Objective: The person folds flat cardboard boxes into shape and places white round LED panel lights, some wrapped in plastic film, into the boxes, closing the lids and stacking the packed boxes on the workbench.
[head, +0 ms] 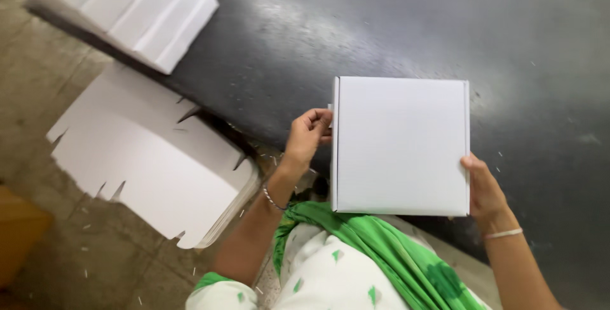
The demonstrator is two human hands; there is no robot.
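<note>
Closed square white box (401, 146) over the dark table; flat white box blanks (149, 157) stacked left; more white blanks (136, 8) top left

A box-packing workshop: stacked flat white cardboard blanks (152, 164) beside a dark worktable (381, 24).

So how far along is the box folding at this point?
Done, it seems: the white box in hand looks fully folded and closed, and folded boxes are stacked at the far left of the dark table. In hand: the left hand pinches the box's left edge, the right hand steadies its lower right corner. Left: a stack of flat blanks.
</note>
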